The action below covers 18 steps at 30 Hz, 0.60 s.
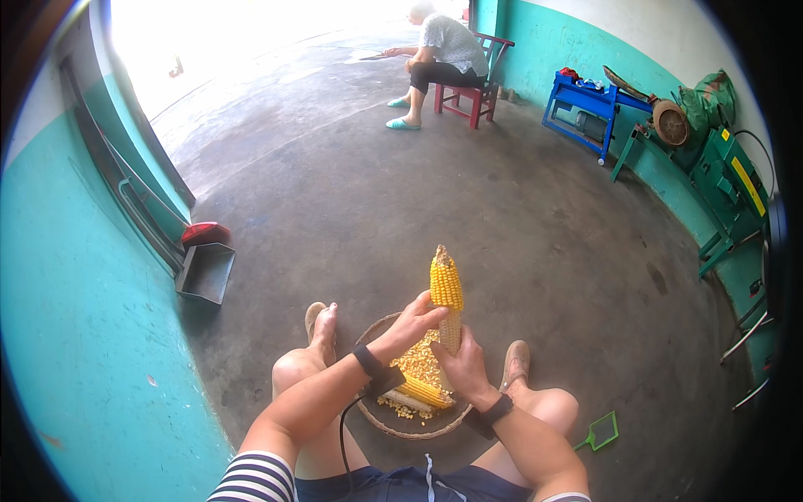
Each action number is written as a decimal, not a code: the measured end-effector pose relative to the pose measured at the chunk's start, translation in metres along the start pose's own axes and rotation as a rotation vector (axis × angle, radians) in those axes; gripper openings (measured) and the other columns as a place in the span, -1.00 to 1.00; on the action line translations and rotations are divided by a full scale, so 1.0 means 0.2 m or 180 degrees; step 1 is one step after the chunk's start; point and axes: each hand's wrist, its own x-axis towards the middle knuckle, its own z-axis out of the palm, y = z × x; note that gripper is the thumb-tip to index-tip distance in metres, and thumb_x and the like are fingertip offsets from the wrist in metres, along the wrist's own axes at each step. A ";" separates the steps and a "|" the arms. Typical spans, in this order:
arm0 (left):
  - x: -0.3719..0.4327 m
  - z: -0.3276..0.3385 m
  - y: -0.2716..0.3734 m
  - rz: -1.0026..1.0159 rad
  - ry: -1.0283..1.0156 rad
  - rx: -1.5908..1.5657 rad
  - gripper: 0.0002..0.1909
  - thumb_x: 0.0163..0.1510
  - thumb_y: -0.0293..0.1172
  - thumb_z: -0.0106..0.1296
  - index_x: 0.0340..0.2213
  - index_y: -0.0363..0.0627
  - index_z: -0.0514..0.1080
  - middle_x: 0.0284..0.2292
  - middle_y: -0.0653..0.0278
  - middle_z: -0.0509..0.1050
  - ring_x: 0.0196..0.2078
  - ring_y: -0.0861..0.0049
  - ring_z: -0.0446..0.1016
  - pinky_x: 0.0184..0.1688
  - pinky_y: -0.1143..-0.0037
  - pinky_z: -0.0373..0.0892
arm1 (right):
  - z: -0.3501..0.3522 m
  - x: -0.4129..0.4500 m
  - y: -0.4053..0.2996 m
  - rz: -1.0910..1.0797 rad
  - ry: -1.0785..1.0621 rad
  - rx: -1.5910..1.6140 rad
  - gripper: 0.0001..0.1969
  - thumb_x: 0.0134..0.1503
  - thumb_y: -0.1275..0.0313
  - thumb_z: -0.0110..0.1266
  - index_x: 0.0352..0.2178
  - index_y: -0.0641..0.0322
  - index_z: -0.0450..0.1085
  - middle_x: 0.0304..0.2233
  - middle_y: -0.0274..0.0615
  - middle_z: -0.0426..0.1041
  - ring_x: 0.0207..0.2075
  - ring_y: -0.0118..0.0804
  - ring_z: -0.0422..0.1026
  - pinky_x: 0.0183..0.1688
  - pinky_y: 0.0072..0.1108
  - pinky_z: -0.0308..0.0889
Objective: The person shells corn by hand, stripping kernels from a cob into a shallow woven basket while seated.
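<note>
My right hand (464,364) grips the lower, bare part of an upright corn cob (446,282). Yellow kernels still cover the cob's upper part, and its lower part is stripped. My left hand (419,320) touches the cob's left side near the edge of the kernels, its fingers apart and not wrapped round it. Below both hands, between my legs, a round woven basket (401,433) holds loose corn kernels (417,361). In it also lie an ear of corn with kernels (423,391) and a stripped cob (406,400), partly hidden by my left wrist.
A green fly swatter (603,431) lies on the floor at right. A metal dustpan (207,273) stands by the left wall. Farther off, a person (448,50) sits on a red chair (467,103). Blue (580,113) and green (728,182) machines line the right wall.
</note>
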 end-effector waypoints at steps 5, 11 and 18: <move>-0.02 0.01 0.05 -0.0026 0.0118 0.0034 -0.34 0.79 -0.18 0.18 0.67 -0.23 0.35 0.51 0.10 0.62 0.54 0.30 0.65 0.59 0.16 0.63 | 0.01 0.00 -0.01 -0.0023 -0.0007 0.0004 -0.40 0.52 0.18 0.62 0.33 0.38 0.57 -0.01 0.23 0.87 0.02 0.20 0.90 0.10 -0.05 0.74; -0.03 0.05 0.10 -0.0101 0.0155 -0.0106 -0.37 0.75 -0.27 0.09 0.65 -0.28 0.35 0.50 0.02 0.60 0.53 0.21 0.68 0.60 0.12 0.64 | 0.00 0.01 0.00 -0.0023 0.0011 -0.0010 -0.40 0.52 0.17 0.62 0.33 0.37 0.57 0.00 0.24 0.87 0.04 0.20 0.90 0.10 -0.05 0.74; -0.02 0.03 0.09 0.0015 0.0156 -0.0132 -0.37 0.73 -0.29 0.10 0.64 -0.28 0.36 0.48 0.03 0.62 0.53 0.19 0.69 0.62 0.11 0.63 | 0.01 0.02 0.00 -0.0044 0.0043 -0.0008 -0.40 0.52 0.17 0.62 0.33 0.37 0.57 0.01 0.24 0.87 0.05 0.20 0.91 0.11 -0.05 0.74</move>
